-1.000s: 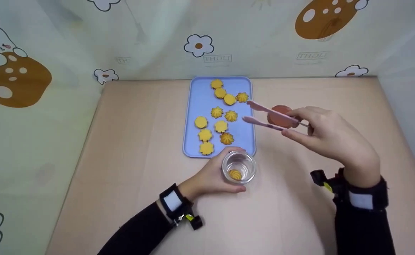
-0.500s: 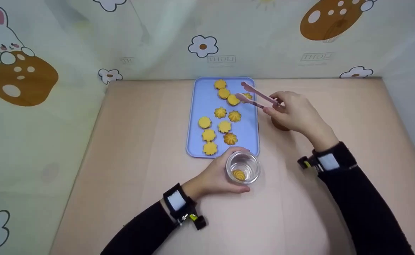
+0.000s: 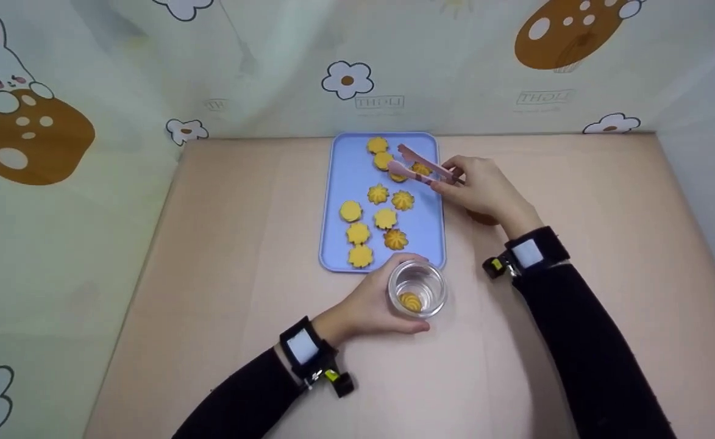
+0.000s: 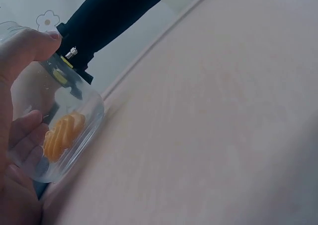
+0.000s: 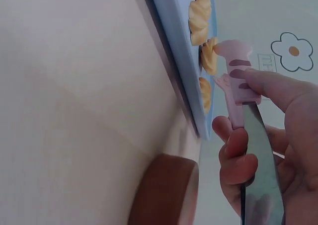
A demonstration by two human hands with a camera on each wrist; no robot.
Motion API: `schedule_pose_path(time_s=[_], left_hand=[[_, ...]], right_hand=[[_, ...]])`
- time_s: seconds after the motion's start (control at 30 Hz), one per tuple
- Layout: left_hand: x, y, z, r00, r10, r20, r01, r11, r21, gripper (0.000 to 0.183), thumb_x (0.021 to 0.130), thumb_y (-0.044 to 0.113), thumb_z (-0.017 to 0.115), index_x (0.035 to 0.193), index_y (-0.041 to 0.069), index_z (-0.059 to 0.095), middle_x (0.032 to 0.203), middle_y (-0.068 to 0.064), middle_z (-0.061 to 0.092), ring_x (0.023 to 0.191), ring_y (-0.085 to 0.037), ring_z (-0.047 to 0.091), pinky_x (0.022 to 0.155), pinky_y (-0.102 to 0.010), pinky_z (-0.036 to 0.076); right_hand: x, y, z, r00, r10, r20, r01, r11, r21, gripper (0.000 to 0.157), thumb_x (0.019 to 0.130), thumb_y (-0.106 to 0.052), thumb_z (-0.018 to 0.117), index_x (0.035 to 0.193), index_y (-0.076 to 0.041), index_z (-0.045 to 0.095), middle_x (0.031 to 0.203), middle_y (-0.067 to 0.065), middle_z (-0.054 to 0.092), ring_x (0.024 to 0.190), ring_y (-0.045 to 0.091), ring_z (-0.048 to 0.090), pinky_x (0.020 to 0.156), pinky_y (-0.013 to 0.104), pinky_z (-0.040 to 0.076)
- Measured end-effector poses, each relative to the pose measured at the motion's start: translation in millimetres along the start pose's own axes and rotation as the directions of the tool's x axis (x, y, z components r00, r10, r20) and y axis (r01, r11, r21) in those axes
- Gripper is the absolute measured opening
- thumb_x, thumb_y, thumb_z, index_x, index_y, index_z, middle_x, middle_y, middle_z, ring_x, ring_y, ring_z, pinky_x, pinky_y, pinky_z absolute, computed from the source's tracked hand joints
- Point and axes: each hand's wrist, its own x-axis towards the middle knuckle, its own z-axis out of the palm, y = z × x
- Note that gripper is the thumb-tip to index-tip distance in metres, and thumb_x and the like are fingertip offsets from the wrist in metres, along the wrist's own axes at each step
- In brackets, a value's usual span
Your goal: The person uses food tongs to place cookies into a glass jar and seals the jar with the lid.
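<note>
My left hand (image 3: 375, 303) grips a clear jar (image 3: 423, 281) from its left side, thumb and fingers around the wall. One ridged cookie (image 4: 63, 135) lies at the bottom of the jar. In my right hand (image 3: 480, 186) is a pair of pink tongs (image 3: 418, 163) with steel arms, pinched between thumb and fingers. The tong tips are apart, with nothing between them, over the upper right of a blue tray (image 3: 339, 177). Several yellow flower-shaped cookies (image 3: 403, 200) are spread on that tray; the tongs partly cover those near the top right.
A reddish-brown round lid (image 5: 161, 190) rests on the wooden table (image 3: 241, 244) right of the tray, mostly hidden under my right hand in the head view. A patterned cloth (image 3: 272, 67) hangs behind the table's back edge and along its sides.
My right hand has carried the tongs left and slightly up, from beside the tray to over its top right cookies. The left hand and jar have stayed in place.
</note>
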Motion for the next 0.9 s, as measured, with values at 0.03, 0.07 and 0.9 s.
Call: schedule_pose_path(time_s=[0.03, 0.07, 0.9], left_hand=[[-0.1, -0.1, 0.1, 1.000, 0.000, 0.000, 0.000, 1.000, 0.003, 0.098, 0.073, 0.020, 0.103, 0.153, 0.019, 0.047, 0.149, 0.005, 0.061, 0.140, -0.022, 0.058, 0.125, -0.040, 0.044], [-0.2, -0.2, 0.3, 1.000, 0.002, 0.001, -0.002, 1.000, 0.007, 0.098, 0.073, 0.020, 0.103, 0.153, 0.019, 0.047, 0.149, 0.005, 0.061, 0.140, -0.022, 0.058, 0.125, -0.040, 0.044], [0.1, -0.7, -0.5, 1.000, 0.003, -0.004, -0.003, 1.000, 0.030, 0.098, 0.074, 0.023, 0.103, 0.154, 0.016, 0.047, 0.149, 0.003, 0.061, 0.140, -0.018, 0.058, 0.124, -0.040, 0.044]], right_hand=[[0, 1, 1.8, 1.000, 0.005, -0.003, -0.005, 1.000, 0.007, 0.053, 0.100, -0.044, 0.078, 0.132, -0.002, 0.071, 0.117, 0.019, 0.073, 0.101, 0.033, 0.064, 0.088, 0.047, 0.052], [0, 2, 3.2, 1.000, 0.007, -0.004, -0.007, 1.000, 0.013, 0.053, 0.100, -0.044, 0.078, 0.132, -0.002, 0.071, 0.116, 0.019, 0.073, 0.100, 0.032, 0.063, 0.088, 0.046, 0.052], [-15, 5, 10.0, 1.000, -0.010, -0.020, 0.011, 0.999, 0.038, 0.036, 0.100, -0.034, 0.079, 0.120, -0.005, 0.079, 0.104, 0.014, 0.076, 0.081, 0.025, 0.057, 0.072, 0.036, 0.044]])
